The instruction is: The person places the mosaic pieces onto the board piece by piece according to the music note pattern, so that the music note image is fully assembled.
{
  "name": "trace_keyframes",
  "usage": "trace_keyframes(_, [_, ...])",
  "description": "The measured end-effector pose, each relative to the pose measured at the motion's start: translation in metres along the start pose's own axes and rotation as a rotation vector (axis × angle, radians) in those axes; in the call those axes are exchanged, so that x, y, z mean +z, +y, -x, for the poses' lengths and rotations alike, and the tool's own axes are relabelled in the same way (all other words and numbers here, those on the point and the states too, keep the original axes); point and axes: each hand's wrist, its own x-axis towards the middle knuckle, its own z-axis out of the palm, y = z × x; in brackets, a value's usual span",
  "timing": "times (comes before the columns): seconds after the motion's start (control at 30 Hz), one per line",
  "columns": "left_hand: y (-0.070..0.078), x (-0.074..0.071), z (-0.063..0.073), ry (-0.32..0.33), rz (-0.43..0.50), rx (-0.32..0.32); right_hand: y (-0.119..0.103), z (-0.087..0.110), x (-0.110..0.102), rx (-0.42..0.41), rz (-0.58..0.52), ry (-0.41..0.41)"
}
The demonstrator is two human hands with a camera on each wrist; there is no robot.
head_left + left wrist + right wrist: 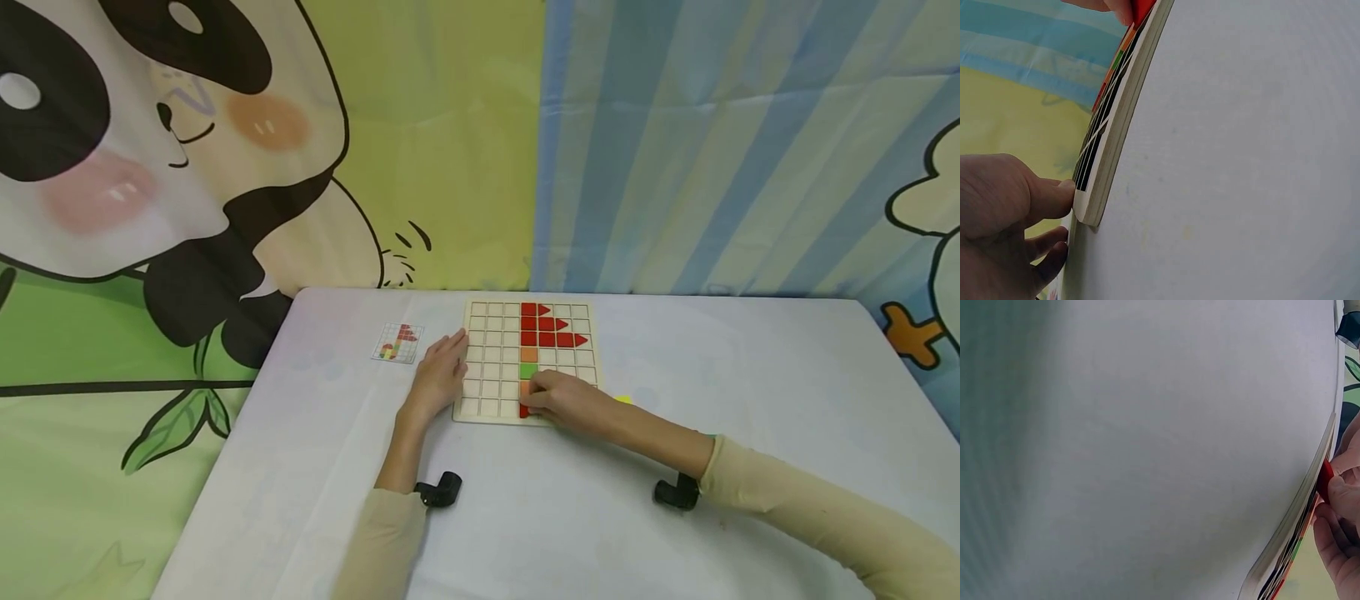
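Evidently, a small red piece (523, 412) is placed at the 6 o'clock edge of the gridded board (487, 375), where it is pinched by the right hand (570, 404), the grip being pressed together on it between thumb and finger. Such a fingertip hold seems chosen so that neighbouring cells are left undisturbed. At 9 o'clock, the board's edge is touched by the left hand (438, 375), its fingers loosely extended, presumably to keep the board from sliding. Toward 12 o'clock, one column is filled by squares, a green square (528, 371) among them, below three pointed red rows (553, 339). Beyond the left hand, at 9 o'clock, a pattern card (397, 342) is laid, likely where it can be consulted uncovered. At 4 o'clock, a yellow piece (623, 399) is partly hidden by the right forearm (660, 437) above the white tabletop (540, 517). The pinch itself is shown by the right wrist view, while only from the head is the card seen whole. Whether the red piece sits flush cannot fairly be told from such oblique angles.
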Motion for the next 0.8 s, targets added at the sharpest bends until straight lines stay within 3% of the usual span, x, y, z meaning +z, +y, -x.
trace_keyframes(0.17, [-0.0001, -0.0005, -0.0001, 0.003, 0.000, 0.003, 0.0023, -0.0010, 0.0009, -0.027, -0.010, 0.029])
trace_keyframes(0.5, [-0.0007, 0.0003, -0.0010, 0.005, -0.007, 0.006, 0.0020, -0.0030, -0.0003, -0.031, -0.040, 0.003])
trace_keyframes(0.8, [-0.0025, 0.0020, -0.0016, 0.010, -0.019, 0.020, -0.0021, 0.0002, 0.0019, -0.062, 0.018, 0.012])
